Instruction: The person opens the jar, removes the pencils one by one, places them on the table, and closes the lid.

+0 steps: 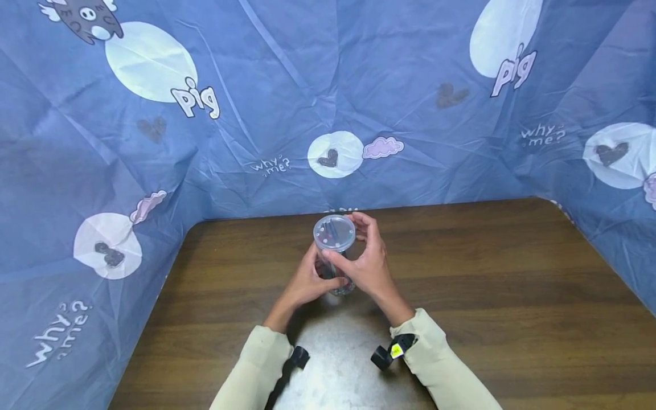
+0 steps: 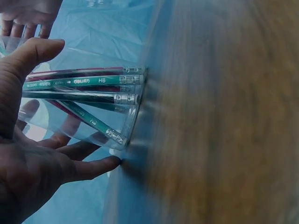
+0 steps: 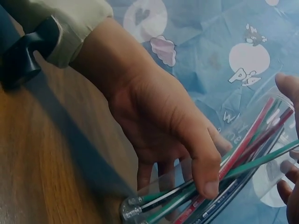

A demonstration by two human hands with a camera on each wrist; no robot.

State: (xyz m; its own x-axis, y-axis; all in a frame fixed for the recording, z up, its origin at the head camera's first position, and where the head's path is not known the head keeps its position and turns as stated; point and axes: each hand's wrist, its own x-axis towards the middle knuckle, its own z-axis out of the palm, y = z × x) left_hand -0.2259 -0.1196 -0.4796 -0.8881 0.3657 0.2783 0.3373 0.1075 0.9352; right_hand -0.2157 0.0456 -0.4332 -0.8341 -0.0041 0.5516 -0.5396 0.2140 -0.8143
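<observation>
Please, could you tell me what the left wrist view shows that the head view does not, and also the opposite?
Only the left wrist view shows readable "HB" lettering on green pencils, and metal bands of pencils near the base of the clear jar.

Only the head view shows the jar's round top, the left sleeve, the right sleeve and the printed word "pig".

Both show the jar, the left grip around it, the right grip, the tabletop and the blue backdrop.
</observation>
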